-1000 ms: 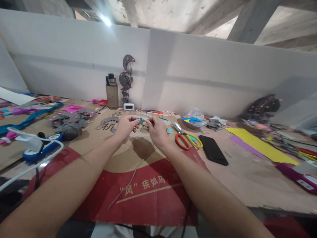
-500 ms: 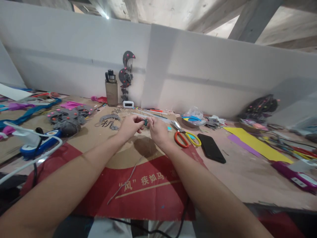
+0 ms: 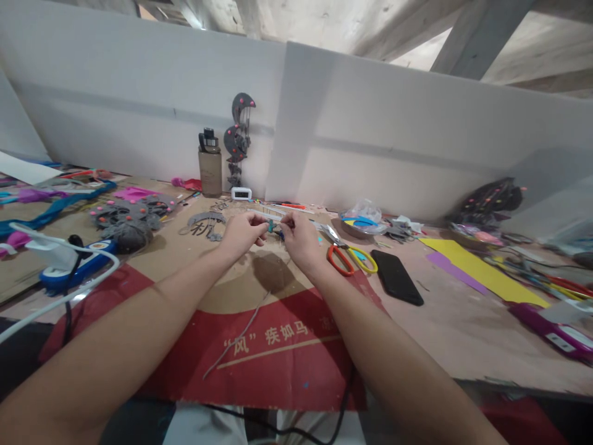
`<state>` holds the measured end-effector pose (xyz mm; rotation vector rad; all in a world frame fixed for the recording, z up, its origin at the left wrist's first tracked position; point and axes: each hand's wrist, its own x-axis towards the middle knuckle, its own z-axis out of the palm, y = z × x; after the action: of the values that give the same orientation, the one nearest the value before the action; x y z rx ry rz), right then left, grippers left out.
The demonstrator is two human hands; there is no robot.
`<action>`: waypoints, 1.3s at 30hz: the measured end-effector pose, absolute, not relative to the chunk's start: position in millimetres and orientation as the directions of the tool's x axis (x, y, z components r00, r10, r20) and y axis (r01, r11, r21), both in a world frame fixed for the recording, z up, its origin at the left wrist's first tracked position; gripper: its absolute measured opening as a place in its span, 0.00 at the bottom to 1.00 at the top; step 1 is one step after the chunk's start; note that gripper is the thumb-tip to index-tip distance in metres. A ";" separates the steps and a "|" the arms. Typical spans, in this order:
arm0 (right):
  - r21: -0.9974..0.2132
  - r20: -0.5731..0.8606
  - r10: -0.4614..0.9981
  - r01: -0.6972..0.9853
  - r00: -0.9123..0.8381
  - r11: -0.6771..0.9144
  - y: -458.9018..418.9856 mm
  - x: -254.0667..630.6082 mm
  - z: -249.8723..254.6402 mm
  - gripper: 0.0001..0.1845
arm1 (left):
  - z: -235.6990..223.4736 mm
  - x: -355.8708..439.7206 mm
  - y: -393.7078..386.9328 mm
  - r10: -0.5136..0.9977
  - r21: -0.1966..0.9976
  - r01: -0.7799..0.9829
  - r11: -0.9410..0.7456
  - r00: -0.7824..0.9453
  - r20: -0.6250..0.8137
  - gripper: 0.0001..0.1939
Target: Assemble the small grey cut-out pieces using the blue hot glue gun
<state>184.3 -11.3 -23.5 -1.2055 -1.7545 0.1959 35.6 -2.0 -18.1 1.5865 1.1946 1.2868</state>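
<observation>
My left hand (image 3: pixel 244 235) is closed in a pinch on a small teal piece (image 3: pixel 271 227), too small to name. Close beside it, my right hand (image 3: pixel 299 240) also has its fingertips pressed together, with a tiny dark bit just below them. Whether that hand grips the teal piece or something thin joined to it cannot be made out. Both hands are above brown-and-red cardboard (image 3: pixel 282 377). A grey yarn strand (image 3: pixel 238 337) lies on the cardboard beneath my forearms. Left of my left hand is a curved grey yarn piece (image 3: pixel 206 219).
Scissors (image 3: pixel 340 252) with red and yellow handles and a black phone (image 3: pixel 396 277) lie to the right. At the back stand a bottle (image 3: pixel 210 170) and a small clock (image 3: pixel 241 194). A blue power strip (image 3: pixel 78 272) with a white cable is at left.
My hands have drawn slightly apart, the right one shifting a little to the right. More of the teal piece shows between them now.
</observation>
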 end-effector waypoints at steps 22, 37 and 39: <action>-0.328 0.465 0.884 0.918 -0.050 0.224 -20.7 177.3 -17.7 0.23 | -21.9 46.9 -9.7 0.960 0.946 0.196 -0.258 0.160 0.229 0.07; -0.464 0.436 0.898 0.840 -0.059 0.280 -21.6 185.2 -13.2 0.29 | -17.5 48.1 -14.1 0.969 0.956 0.206 -0.211 0.174 0.176 0.06; -0.488 0.457 0.887 0.814 -0.069 0.315 -20.5 185.9 -14.3 0.27 | -16.9 46.8 -13.1 0.974 0.963 0.188 -0.195 0.154 0.168 0.05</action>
<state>185.9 -20.5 -14.3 -1.5072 -1.8850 0.1322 46.8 -13.1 -16.9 1.5582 1.1589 1.1347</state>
